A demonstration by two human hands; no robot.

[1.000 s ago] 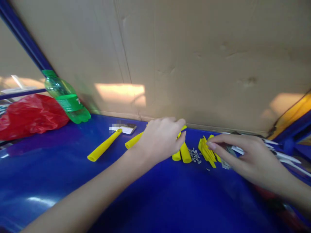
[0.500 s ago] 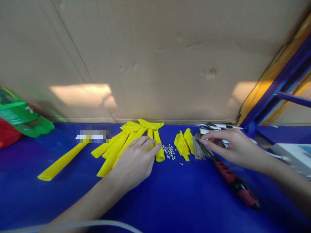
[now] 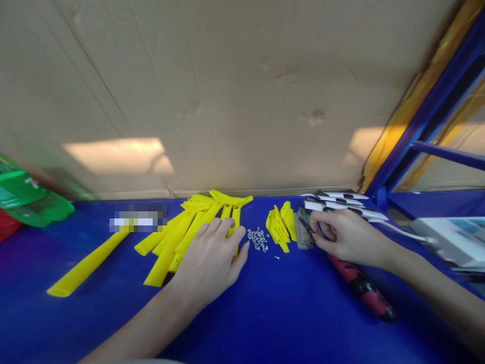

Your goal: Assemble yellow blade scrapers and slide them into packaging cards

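My left hand [image 3: 212, 253] rests over the pile of yellow tapered handles [image 3: 166, 258], its thumb and fingers closed round the rightmost handle, which they largely cover. My right hand [image 3: 341, 235] is pinched at the edge of a stack of thin grey strips [image 3: 301, 235]; what lies between its fingertips is not clear. Below that hand lies a red-and-black screwdriver [image 3: 366, 290], its dark shaft partly hidden by the fingers. Small silver screws or nuts [image 3: 257, 238] are heaped between the hands, beside flat yellow pieces [image 3: 278, 226].
One yellow handle with a blurred-out end [image 3: 87, 263] lies apart at left. Behind it stand a green plastic bottle [image 3: 41, 199] and something red [image 3: 7, 225]. White-and-black pieces [image 3: 333, 202], a white box [image 3: 450, 240] and a blue frame [image 3: 413, 131] are at right. Cardboard [image 3: 227, 101] backs the blue table [image 3: 273, 313].
The view has shifted slightly. My left hand has closed in on the rightmost yellow handle, which has moved a little left. My right fingers have curled tighter by the grey strips.
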